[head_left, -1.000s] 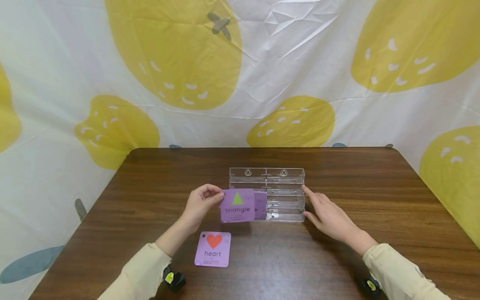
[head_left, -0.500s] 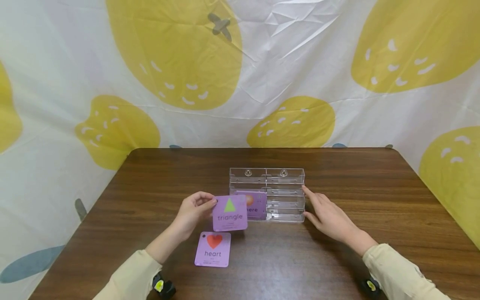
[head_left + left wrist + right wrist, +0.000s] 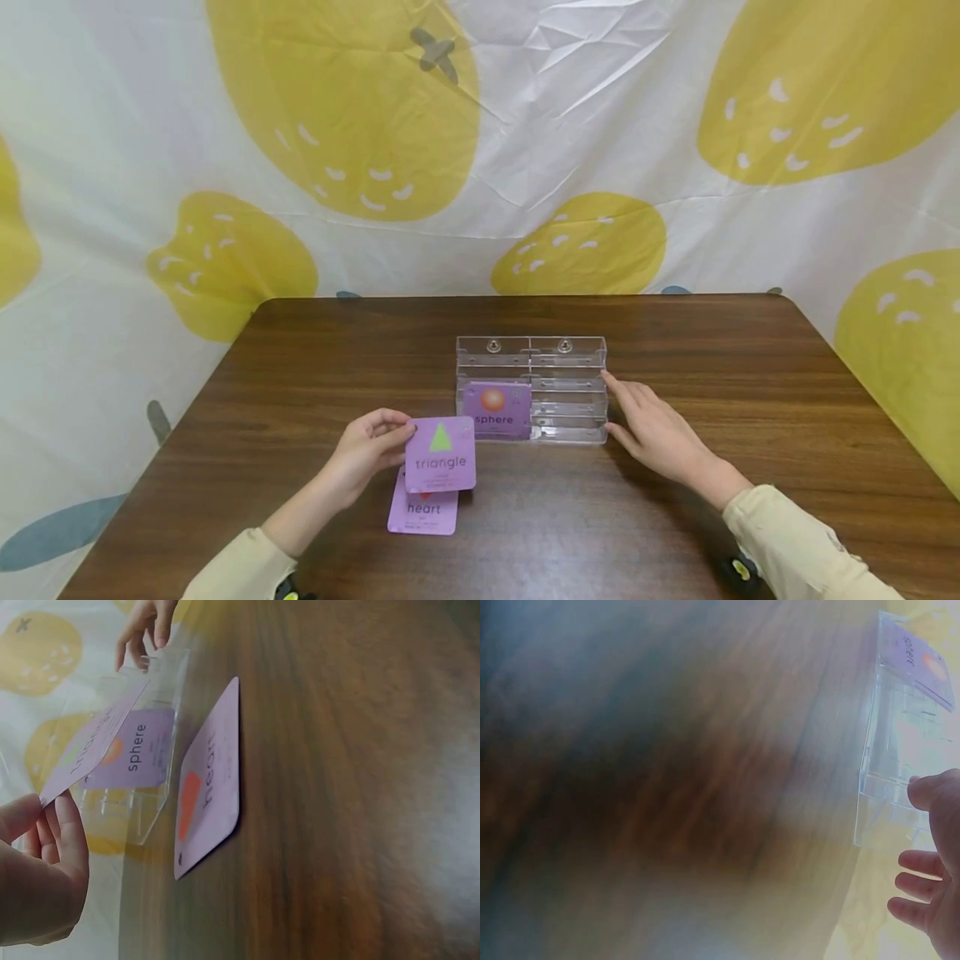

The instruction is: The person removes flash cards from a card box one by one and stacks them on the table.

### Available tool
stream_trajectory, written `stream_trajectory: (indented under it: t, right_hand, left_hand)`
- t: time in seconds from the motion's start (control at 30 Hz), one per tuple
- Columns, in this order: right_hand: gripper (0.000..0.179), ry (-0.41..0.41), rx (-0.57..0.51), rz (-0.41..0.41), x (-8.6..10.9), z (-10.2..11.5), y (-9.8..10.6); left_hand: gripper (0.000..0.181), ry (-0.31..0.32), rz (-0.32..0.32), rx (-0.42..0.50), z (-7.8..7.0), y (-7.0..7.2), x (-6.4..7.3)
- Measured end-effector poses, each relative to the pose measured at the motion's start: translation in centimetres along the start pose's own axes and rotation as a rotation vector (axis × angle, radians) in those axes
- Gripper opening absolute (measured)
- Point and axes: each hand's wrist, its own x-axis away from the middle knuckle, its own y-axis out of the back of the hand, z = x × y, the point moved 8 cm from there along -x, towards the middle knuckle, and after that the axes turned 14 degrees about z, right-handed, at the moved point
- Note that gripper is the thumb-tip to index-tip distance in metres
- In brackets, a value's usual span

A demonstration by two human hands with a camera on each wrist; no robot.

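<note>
My left hand pinches a purple triangle card by its upper left corner, between thumb and fingers. Beneath it on the table lies a purple heart card, its upper part covered by the triangle card in the head view. A clear plastic tiered rack with two columns stands beyond. In its lower left pocket sits a purple sphere card, fully facing me. My right hand touches the rack's right side with the tips of thumb and index finger, its fingers extended.
The brown wooden table has rounded far corners. Behind it hangs a white curtain with yellow fruit prints. A dark wrist camera shows under the right sleeve.
The left hand has carried the triangle card down and left, from in front of the rack to over the heart card. The sphere card is uncovered now. My right hand stays at the rack.
</note>
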Motion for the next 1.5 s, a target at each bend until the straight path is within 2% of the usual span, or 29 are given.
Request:
stream_trajectory:
  t: [0.17,0.53,0.8,1.1,1.5]
  right_hand:
    - [0.07,0.018,0.014,-0.021,0.0,0.0,0.2]
    - [0.07,0.038,0.031,-0.041,-0.2,0.0,0.4]
    - [0.07,0.036,0.033,-0.034,-0.2,-0.1,0.4]
    - [0.071,0.04,0.036,-0.04,-0.2,0.0,0.6]
    - [0.07,0.052,0.045,-0.052,-0.1,0.1,0.8]
  left_hand:
    - [0.019,0.023,-0.005,-0.015,0.6,0.4,0.7]
    - [0.028,0.066,0.056,-0.009,1.4,0.6,1.8]
    - [0.026,0.082,0.063,0.027,2.2,0.6,2.0]
    - [0.026,0.096,0.098,0.042,2.8,0.6,2.2]
    - [0.014,0.103,0.124,0.09,3.7,1.0,2.2]
